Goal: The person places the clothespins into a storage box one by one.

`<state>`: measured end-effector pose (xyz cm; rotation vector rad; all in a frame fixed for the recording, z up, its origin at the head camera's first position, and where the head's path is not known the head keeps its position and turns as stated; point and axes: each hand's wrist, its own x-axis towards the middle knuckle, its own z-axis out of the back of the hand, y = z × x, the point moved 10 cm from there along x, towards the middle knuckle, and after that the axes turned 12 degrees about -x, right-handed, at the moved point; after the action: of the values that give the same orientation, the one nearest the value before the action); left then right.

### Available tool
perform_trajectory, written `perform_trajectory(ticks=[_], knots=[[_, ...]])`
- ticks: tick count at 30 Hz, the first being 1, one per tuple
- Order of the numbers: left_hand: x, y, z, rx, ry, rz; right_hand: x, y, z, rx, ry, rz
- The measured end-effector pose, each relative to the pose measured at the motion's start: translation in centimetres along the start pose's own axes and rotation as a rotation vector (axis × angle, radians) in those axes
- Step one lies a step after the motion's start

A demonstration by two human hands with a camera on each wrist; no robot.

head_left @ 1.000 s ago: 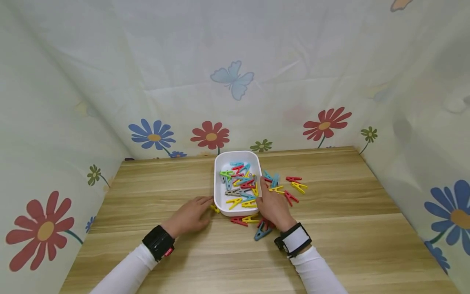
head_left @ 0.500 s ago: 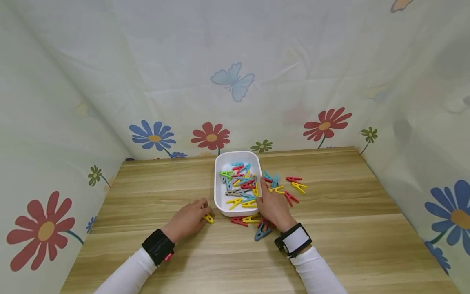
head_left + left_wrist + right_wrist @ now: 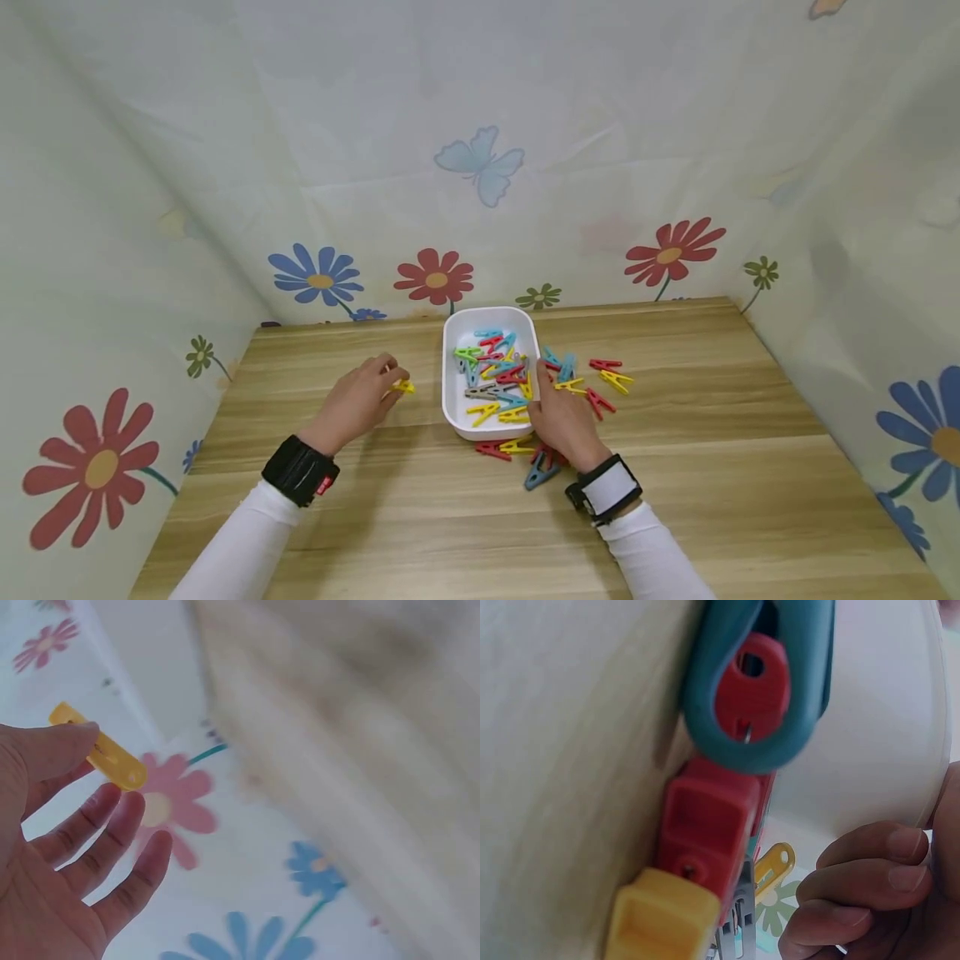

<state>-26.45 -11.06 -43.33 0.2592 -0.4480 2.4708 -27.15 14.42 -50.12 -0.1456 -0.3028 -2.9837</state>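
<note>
My left hand (image 3: 356,404) pinches a yellow clothespin (image 3: 405,387) between thumb and index finger, left of the white tray (image 3: 452,414) and apart from it. The left wrist view shows this clothespin (image 3: 116,763) held at the fingertips, the other fingers loosely bent. At the tray's right side, my right hand (image 3: 566,423) grips the rim, its thumb along the top edge. In the right wrist view its fingers (image 3: 870,885) curl against the tray's outer wall (image 3: 855,742). Inside the tray lie several clothespins (image 3: 513,377) in blue, red, yellow, green and grey.
More clothespins (image 3: 598,403) lie loose on the wooden table (image 3: 697,492) right of the tray. Red and yellow ones (image 3: 516,446) and a dark blue one (image 3: 542,473) lie by its near edge. A flower-printed curtain (image 3: 360,167) surrounds the table's back and sides.
My left hand has picked up the yellow clothespin from beside the tray's near left corner and carried it left and farther from me. My right hand stays at the tray's rim.
</note>
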Motion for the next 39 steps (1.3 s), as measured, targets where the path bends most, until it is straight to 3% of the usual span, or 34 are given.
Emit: perform_trajectory(ticks=[4,8,17,23,28,35,39], knots=[[3.0,-1.6,1.5,-0.017,-0.026,-0.026,-0.1,-0.3,-0.1,0.001,0.004,-0.006],[5.7,-3.6,1.7,-0.016,-0.016,-0.077,-0.1,-0.1,-0.3,0.016,0.004,-0.009],[9.4,-5.8,-0.5,0.029,0.055,-0.07,0.0,0.2,-1.0,0.032,0.042,-0.024],[9.6,-5.6,-2.4,0.138,0.139,-0.007,0.0,0.3,-1.0,0.033,0.043,-0.017],[9.3,-4.9,-2.6,0.08,0.131,0.029,0.1,0.1,-0.6,0.031,0.047,-0.018],[8.1,-3.9,-1.7,-0.076,0.009,0.072,0.1,0.0,0.0,0.028,0.053,-0.012],[6.8,-3.6,-1.7,-0.225,-0.081,0.153,0.0,-0.1,0.5,0.024,0.045,-0.009]])
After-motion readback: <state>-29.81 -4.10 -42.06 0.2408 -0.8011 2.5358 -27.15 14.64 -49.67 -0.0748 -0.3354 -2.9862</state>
